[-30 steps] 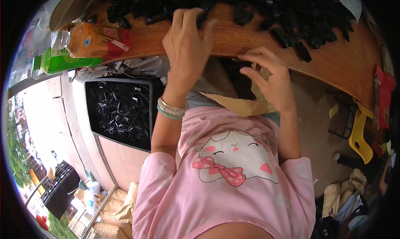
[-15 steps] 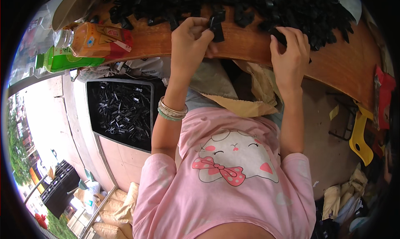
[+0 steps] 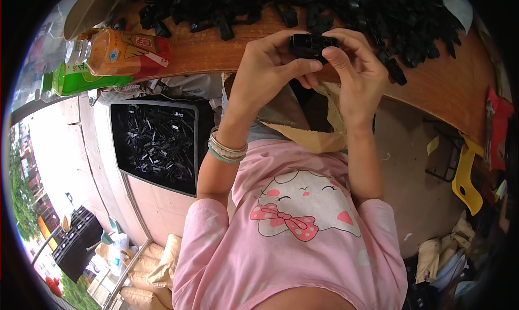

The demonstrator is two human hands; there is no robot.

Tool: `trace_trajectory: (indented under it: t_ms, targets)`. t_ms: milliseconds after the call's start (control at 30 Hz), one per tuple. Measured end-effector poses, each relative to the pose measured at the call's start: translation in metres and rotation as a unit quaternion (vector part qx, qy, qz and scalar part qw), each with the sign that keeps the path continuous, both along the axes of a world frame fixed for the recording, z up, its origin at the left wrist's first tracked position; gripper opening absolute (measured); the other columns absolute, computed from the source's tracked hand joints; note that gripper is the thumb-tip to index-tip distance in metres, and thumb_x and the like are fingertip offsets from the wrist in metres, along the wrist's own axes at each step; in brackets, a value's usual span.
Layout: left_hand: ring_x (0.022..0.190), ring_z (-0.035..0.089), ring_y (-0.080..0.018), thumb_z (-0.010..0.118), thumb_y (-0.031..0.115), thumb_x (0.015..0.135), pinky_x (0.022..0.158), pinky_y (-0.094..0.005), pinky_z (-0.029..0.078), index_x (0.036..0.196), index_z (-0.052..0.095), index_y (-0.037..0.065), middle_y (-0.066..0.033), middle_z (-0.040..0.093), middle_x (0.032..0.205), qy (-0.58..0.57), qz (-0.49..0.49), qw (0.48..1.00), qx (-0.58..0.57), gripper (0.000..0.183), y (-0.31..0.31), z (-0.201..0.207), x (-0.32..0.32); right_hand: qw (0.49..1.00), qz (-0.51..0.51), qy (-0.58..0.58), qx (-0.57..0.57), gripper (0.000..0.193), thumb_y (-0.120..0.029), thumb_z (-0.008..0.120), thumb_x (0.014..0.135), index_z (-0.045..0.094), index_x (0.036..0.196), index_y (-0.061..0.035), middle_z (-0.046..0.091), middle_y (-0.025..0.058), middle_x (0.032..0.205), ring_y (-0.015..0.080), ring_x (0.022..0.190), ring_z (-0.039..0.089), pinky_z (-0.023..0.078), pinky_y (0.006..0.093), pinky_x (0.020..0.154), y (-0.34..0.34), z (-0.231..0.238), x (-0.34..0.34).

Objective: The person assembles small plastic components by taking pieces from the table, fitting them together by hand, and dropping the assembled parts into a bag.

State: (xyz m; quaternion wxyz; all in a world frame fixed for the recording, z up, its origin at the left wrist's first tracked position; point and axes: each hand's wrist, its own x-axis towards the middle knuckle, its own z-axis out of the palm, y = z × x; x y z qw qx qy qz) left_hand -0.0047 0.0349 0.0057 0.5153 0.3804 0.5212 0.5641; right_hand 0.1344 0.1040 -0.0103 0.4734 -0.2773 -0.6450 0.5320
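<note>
Between my two hands, just above the front edge of the wooden table [image 3: 216, 55], is a small black plastic part [image 3: 311, 44]. My left hand [image 3: 273, 64] closes on its left side, with the thumb along the near face. Fingers and thumb of my right hand [image 3: 354, 66] pinch its right side. Whether it is one piece or two pressed together I cannot tell. Past my hands a heap of black plastic parts [image 3: 367, 10] spreads over the far side of the table, and a few lie loose close to my right fingers.
An orange drink bottle [image 3: 127, 53] and a green package [image 3: 89, 80] lie at the table's left. Below left stands a black bin [image 3: 195, 147] holding many small black pieces. A brown paper sack [image 3: 308, 137] gapes under the table edge. A yellow plastic piece [image 3: 466, 180] hangs at right.
My hands were apart, each with a black part. They have come together over the table edge, the left moving right and the right moving slightly left, and now hold a black part between them.
</note>
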Motion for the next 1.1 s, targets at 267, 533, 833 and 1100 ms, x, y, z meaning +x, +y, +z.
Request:
trace_trajectory:
  t_ms: [267,533,833,1100]
  targets:
    - [0.070,0.067,-0.0174,0.063,-0.002,0.083,0.060,-0.0259,0.055,0.113,0.054,-0.008,-0.0137,0.066,0.085,-0.009,0.061,0.996,0.069,0.032,-0.006,-0.009,0.007,0.991,0.025,0.022,-0.127,0.027,0.001,0.068,0.079,0.067,0.106,-0.0017,0.062,0.0033,0.103,0.0065,0.071,0.049,0.041,0.0202,0.067,-0.015,0.009,-0.003]
    - [0.073,0.068,-0.0159,0.061,-0.003,0.084,0.061,-0.0246,0.053,0.121,0.052,-0.001,-0.0113,0.067,0.094,0.128,0.089,0.979,0.131,0.038,-0.007,-0.008,0.022,0.993,-0.008,0.044,-0.111,0.033,0.002,0.065,0.081,0.065,0.113,-0.0031,0.061,0.0027,0.100,0.0072,0.078,0.049,0.042,0.0201,0.071,-0.020,0.002,0.004]
    - [0.060,0.063,-0.0303,0.063,0.016,0.085,0.053,-0.0353,0.051,0.095,0.062,0.001,-0.0167,0.062,0.076,0.634,0.149,0.745,0.146,0.018,0.040,-0.030,-0.024,0.963,0.027,-0.237,0.126,0.026,0.001,0.063,0.081,0.064,0.107,-0.0026,0.061,0.0089,0.088,0.0205,0.079,0.060,0.047,0.0294,0.067,-0.009,0.003,0.026]
    - [0.061,0.064,-0.0284,0.062,0.018,0.086,0.054,-0.0358,0.052,0.098,0.056,0.002,-0.0152,0.063,0.082,0.517,0.140,0.845,0.016,0.021,0.027,-0.015,-0.012,0.820,-0.154,-0.413,0.366,0.030,0.000,0.063,0.078,0.065,0.107,-0.0067,0.057,0.0083,0.094,0.0246,0.087,0.054,0.044,0.0361,0.073,0.033,-0.011,0.023]
